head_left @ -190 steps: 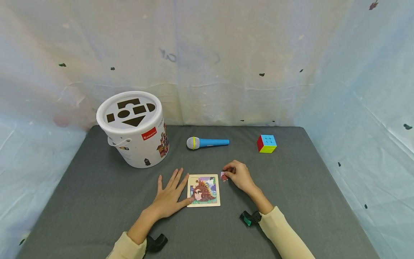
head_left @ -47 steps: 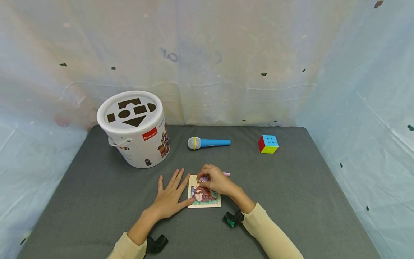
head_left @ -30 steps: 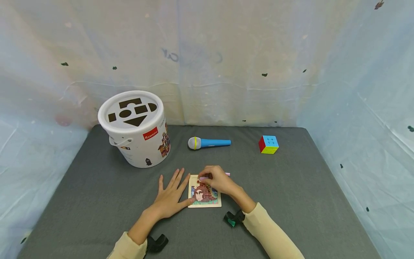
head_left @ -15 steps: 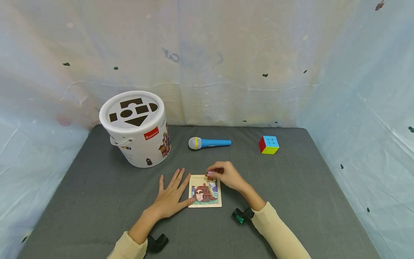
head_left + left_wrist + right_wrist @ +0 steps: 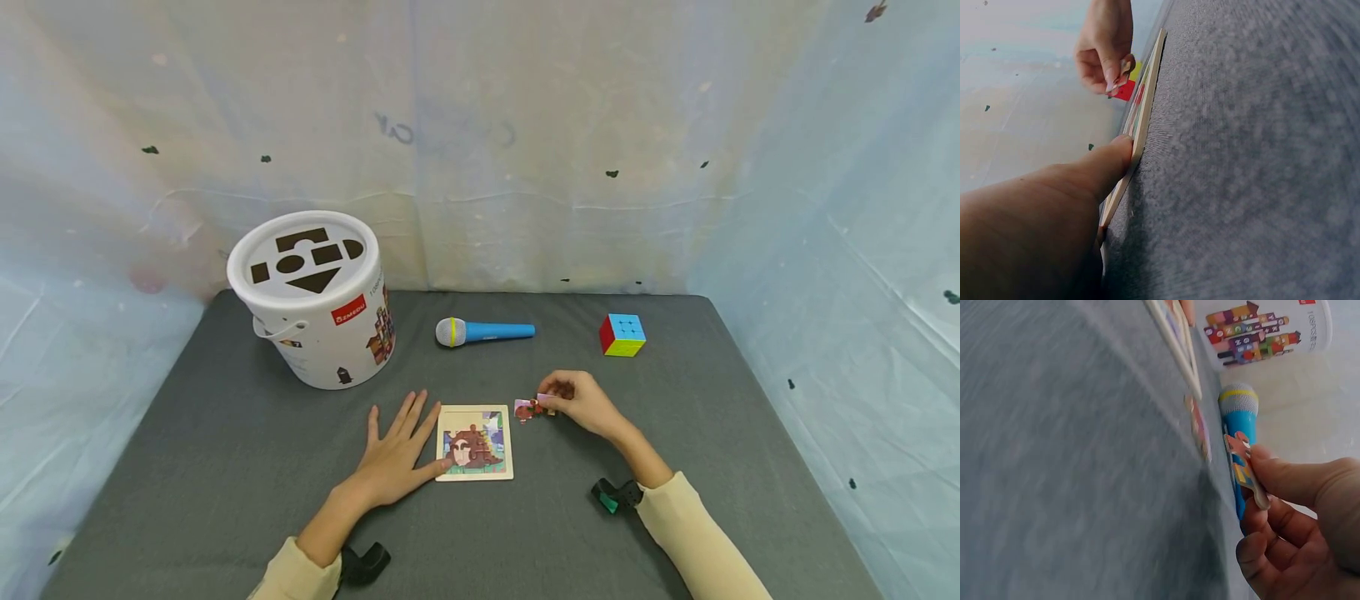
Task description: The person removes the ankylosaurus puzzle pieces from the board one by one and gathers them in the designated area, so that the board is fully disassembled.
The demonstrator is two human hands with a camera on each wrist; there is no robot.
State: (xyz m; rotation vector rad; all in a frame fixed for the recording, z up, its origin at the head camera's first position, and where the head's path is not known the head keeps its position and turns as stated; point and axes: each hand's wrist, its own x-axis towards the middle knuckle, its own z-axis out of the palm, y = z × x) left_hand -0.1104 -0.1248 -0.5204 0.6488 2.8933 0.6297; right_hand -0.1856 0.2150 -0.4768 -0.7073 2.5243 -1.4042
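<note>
My left hand (image 5: 393, 462) lies spread on the cloth with straight fingers, its thumb resting on the lower left rim of a square wooden jigsaw tray (image 5: 474, 477). Inside the tray, pieces form a brown animal picture; bare wood shows along the upper left. To the tray's right, my right hand (image 5: 588, 407) pinches a jigsaw piece (image 5: 1244, 464) between thumb and fingers, tilted and above the cloth in the right wrist view. A second, loose jigsaw piece (image 5: 522, 410) lies on the cloth between the tray and that hand.
Behind the tray lies a blue toy microphone (image 5: 487, 332). A puzzle cube (image 5: 622, 335) sits at the back right. At the back left stands a white bucket (image 5: 322, 333) with shaped holes in its lid. Pale sheeting (image 5: 525, 125) hangs behind the table.
My right hand was over the tray's upper part. It has lifted a jigsaw piece out of it and carried it right, past the loose piece. The left hand has stayed put.
</note>
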